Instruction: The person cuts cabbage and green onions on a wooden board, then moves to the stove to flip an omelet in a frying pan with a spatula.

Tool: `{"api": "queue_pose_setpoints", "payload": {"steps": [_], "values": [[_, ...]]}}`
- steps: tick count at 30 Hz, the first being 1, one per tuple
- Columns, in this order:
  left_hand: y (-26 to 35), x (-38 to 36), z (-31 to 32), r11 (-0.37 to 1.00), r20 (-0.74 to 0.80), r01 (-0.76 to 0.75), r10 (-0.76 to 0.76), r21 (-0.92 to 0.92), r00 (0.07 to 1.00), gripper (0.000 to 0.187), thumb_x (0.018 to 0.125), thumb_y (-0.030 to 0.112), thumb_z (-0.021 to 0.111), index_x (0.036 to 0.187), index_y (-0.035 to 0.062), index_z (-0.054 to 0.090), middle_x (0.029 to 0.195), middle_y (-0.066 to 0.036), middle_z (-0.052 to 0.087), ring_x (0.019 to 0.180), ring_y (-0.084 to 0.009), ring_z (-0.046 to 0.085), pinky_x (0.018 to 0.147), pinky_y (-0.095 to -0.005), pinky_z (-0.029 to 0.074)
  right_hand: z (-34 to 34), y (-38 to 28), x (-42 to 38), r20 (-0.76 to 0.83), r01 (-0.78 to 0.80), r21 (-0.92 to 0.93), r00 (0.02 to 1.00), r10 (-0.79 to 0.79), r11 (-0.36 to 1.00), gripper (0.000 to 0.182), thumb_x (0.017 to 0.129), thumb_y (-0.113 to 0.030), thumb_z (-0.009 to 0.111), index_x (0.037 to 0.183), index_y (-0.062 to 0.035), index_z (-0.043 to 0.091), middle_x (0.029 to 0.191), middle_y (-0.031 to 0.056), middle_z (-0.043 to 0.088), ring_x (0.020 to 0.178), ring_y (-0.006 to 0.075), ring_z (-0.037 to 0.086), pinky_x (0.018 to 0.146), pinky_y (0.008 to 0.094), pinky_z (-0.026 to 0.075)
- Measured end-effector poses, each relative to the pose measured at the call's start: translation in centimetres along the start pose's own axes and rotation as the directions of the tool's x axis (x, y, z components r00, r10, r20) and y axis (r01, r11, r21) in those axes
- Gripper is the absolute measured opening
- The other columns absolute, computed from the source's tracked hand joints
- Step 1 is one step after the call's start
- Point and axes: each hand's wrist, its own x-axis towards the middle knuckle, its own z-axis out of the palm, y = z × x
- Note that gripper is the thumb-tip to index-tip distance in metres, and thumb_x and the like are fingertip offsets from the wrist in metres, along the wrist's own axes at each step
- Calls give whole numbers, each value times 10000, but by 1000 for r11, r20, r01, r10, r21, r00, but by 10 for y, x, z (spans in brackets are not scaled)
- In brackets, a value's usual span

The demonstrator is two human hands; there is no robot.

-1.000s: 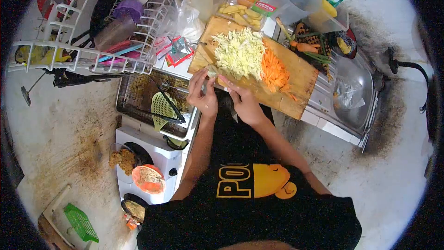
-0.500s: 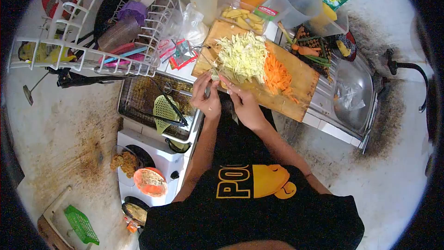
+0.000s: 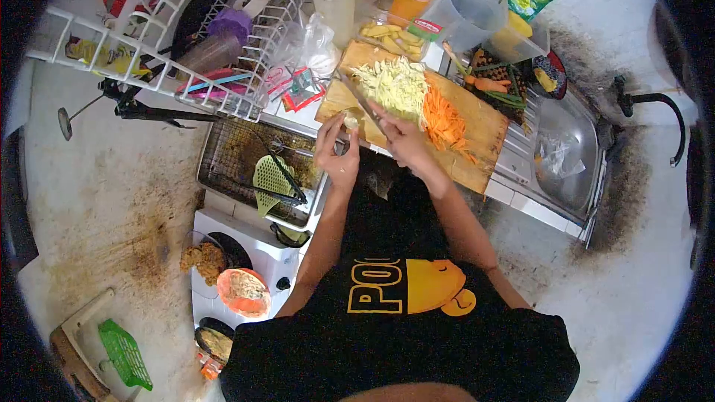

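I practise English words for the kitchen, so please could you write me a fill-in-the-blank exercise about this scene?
The hand that grips the knife is the person's ____ one.
Beside the pale shreds on the cutting board, the strips are ____ in colour.
In the picture, the dish rack is to the ____ of the board.
The faucet is ____ in colour.

Missing words: right; orange; left; black
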Motion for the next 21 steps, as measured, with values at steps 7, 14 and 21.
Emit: {"api": "queue_pose_setpoints", "payload": {"steps": [7,14,21], "values": [[-10,-1,-1,993,28,21,-17,-117,999,357,776,-32,741,1127,-14,683,1133,-155,674,1056,-263,633,926,-370,494,1,-31,-25,-22,-148,-178,989,146,973,418,1005,-111,474,1403,-233,521,1295,153,620,1115,192,613,956,298,463],[-1,3,0,1000,41,-21,21,-18,999,346,811,-21,699,1156,-4,670,1121,-155,668,1053,-269,629,933,-362,486,9,6,-23,-48,232,-48,971,-234,972,421,997,-53,461,1407,-138,509,1368,142,566,1305,203,497,1086,307,354],[-8,22,-1,943,51,275,-270,-190,962,332,970,133,529,1238,-56,586,1073,-165,648,1031,-272,610,933,-366,457,18,31,-49,-72,267,-83,959,-273,960,434,989,-39,464,1412,-131,500,1380,134,558,1293,214,506,1087,315,352]]}}
